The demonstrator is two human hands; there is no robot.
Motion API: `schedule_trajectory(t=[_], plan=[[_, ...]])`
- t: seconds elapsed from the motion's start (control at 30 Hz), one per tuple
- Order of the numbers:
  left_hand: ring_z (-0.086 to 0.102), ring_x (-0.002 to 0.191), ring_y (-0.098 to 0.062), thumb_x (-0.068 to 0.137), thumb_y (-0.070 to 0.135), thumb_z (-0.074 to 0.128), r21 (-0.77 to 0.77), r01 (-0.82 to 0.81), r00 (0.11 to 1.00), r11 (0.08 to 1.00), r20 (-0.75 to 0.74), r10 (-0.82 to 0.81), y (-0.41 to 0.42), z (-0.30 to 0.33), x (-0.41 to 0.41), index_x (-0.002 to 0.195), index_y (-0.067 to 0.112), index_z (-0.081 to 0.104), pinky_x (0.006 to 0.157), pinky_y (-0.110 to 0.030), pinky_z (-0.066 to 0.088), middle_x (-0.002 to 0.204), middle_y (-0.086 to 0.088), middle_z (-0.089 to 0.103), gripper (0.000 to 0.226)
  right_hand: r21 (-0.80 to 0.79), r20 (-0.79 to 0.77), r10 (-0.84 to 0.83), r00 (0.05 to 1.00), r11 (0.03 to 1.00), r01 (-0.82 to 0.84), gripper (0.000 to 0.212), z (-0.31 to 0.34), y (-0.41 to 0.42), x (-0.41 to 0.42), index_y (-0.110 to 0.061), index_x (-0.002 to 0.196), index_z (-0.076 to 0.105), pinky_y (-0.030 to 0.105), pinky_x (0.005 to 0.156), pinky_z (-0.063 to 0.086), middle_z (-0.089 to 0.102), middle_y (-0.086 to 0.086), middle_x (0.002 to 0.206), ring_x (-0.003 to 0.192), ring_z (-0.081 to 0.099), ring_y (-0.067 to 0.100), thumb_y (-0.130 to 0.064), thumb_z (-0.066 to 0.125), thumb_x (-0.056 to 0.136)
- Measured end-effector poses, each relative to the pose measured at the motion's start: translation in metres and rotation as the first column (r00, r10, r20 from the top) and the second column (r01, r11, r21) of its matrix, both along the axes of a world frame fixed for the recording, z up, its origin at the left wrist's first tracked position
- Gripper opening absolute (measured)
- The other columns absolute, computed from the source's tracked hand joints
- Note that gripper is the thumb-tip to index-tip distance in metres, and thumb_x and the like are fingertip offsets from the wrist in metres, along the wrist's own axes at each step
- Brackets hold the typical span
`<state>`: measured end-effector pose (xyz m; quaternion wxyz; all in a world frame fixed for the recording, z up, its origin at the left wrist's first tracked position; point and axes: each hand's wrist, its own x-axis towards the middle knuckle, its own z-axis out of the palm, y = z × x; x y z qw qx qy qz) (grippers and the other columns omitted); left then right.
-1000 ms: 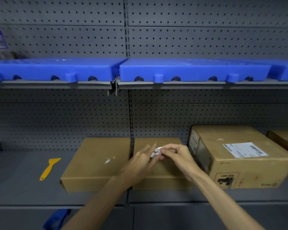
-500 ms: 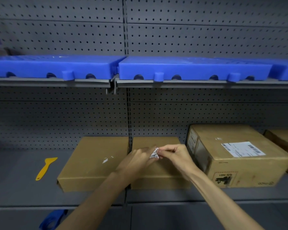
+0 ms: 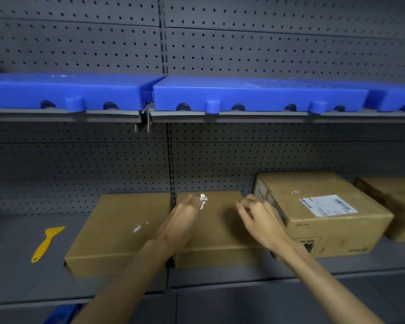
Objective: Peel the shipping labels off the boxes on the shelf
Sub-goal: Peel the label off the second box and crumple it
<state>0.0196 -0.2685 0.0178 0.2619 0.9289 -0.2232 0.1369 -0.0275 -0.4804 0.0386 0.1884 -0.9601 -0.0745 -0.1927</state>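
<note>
Several brown cardboard boxes sit on the grey shelf [image 3: 21, 272]. The left flat box [image 3: 117, 239] carries only small white scraps [image 3: 136, 228]. Over the middle flat box [image 3: 220, 228], my left hand [image 3: 185, 218] holds a crumpled piece of label [image 3: 202, 201] at its fingertips. My right hand [image 3: 257, 216] hovers with loosely curled fingers and holds nothing, close to the left side of the taller box [image 3: 337, 232]. That box has a whole white shipping label [image 3: 327, 205] on its top.
A yellow plastic scraper [image 3: 46, 243] lies on the shelf left of the boxes. Another box [image 3: 393, 202] stands at the far right. Blue plastic pallets [image 3: 255, 93] rest on the upper shelf. A blue object [image 3: 59, 314] shows at the bottom left edge.
Both hands were together on the crumpled label. My right hand has let go and moved right toward the taller box, while my left hand keeps the scrap.
</note>
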Motion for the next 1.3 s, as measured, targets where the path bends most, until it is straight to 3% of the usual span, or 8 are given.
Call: schedule_trajectory(t=[0.13, 0.27, 0.53, 0.7, 0.8, 1.0, 1.17, 1.3], plan=[[0.055, 0.083, -0.017, 0.097, 0.051, 0.043, -0.107, 0.016, 0.999, 0.994, -0.037, -0.021, -0.030, 0.015, -0.008, 0.096, 0.018, 0.064, 0.076, -0.031, 0.045, 0.089, 0.005, 0.046, 0.039, -0.077, 0.070, -0.079, 0.994, 0.993, 0.084, 0.032, 0.003, -0.016, -0.003, -0.012, 0.086, 0.067, 0.033, 0.078, 0.047, 0.063, 0.003, 0.099, 0.094, 0.060, 0.023, -0.032, 0.045, 0.098], [0.048, 0.061, -0.007, 0.095, 0.039, 0.056, -0.154, 0.022, 0.999, 0.988, 0.036, -0.016, -0.061, 0.022, -0.010, 0.074, 0.012, 0.067, 0.059, -0.023, 0.033, 0.072, 0.008, 0.040, 0.036, -0.100, 0.098, -0.148, 0.984, 0.982, 0.158, 0.031, 0.013, -0.042, -0.017, -0.012, 0.082, 0.064, 0.033, 0.073, 0.044, 0.063, 0.004, 0.099, 0.092, 0.061, 0.026, -0.031, 0.045, 0.099], [0.049, 0.078, -0.021, 0.097, 0.023, 0.049, -0.077, 0.203, 0.966, 0.976, 0.179, -0.187, -0.156, 0.047, -0.014, 0.080, 0.014, 0.054, 0.065, -0.032, 0.037, 0.079, 0.001, 0.040, 0.020, -0.120, 0.176, -0.291, 0.940, 0.942, 0.314, 0.029, 0.034, -0.135, -0.053, -0.014, 0.086, 0.068, 0.030, 0.068, 0.036, 0.061, 0.001, 0.093, 0.089, 0.058, 0.022, -0.030, 0.047, 0.098], [0.046, 0.101, -0.022, 0.102, 0.028, 0.037, -0.035, 0.315, 0.943, 0.949, 0.130, -0.308, -0.250, 0.063, -0.025, 0.127, 0.013, 0.051, 0.086, -0.039, 0.044, 0.100, -0.002, 0.044, 0.033, -0.124, 0.226, -0.398, 0.889, 0.894, 0.431, 0.029, 0.047, -0.215, -0.091, -0.013, 0.083, 0.067, 0.033, 0.068, 0.046, 0.060, 0.000, 0.090, 0.087, 0.057, 0.022, -0.029, 0.048, 0.098], [0.045, 0.117, -0.024, 0.102, 0.033, 0.037, -0.083, 0.387, 0.922, 0.918, 0.062, -0.383, -0.311, 0.073, -0.043, 0.140, 0.015, 0.043, 0.100, -0.043, 0.040, 0.120, -0.005, 0.048, 0.042, -0.134, 0.247, -0.469, 0.848, 0.850, 0.509, 0.030, 0.057, -0.269, -0.120, -0.014, 0.075, 0.062, 0.031, 0.066, 0.041, 0.058, 0.000, 0.083, 0.081, 0.056, 0.024, -0.029, 0.049, 0.098], [0.044, 0.130, -0.024, 0.099, 0.039, 0.046, -0.047, 0.504, 0.860, 0.863, 0.127, -0.495, -0.436, 0.090, -0.075, 0.142, 0.013, 0.045, 0.103, -0.030, 0.033, 0.135, -0.007, 0.052, 0.049, -0.140, 0.326, -0.540, 0.776, 0.785, 0.604, 0.026, 0.074, -0.378, -0.179, -0.017, 0.077, 0.064, 0.031, 0.067, 0.043, 0.060, -0.001, 0.082, 0.080, 0.057, 0.022, -0.030, 0.050, 0.096], [0.035, 0.139, -0.022, 0.098, 0.041, 0.049, 0.012, 0.573, 0.813, 0.819, 0.120, -0.570, -0.526, 0.107, -0.114, 0.151, 0.017, 0.029, 0.110, -0.030, 0.029, 0.150, -0.007, 0.041, 0.061, -0.137, 0.342, -0.601, 0.723, 0.729, 0.671, 0.031, 0.079, -0.462, -0.215, -0.019, 0.085, 0.064, 0.029, 0.068, 0.040, 0.054, -0.004, 0.082, 0.081, 0.052, 0.020, -0.041, 0.045, 0.095], [0.054, 0.111, -0.020, 0.097, 0.040, 0.050, 0.034, 0.645, 0.744, 0.764, 0.200, -0.637, -0.586, 0.116, -0.136, 0.116, 0.017, 0.061, 0.092, -0.030, 0.041, 0.113, 0.000, 0.058, 0.032, -0.144, 0.372, -0.620, 0.691, 0.697, 0.703, 0.026, 0.086, -0.520, -0.239, -0.017, 0.080, 0.060, 0.034, 0.068, 0.044, 0.053, -0.001, 0.079, 0.079, 0.052, 0.022, -0.037, 0.050, 0.094]])
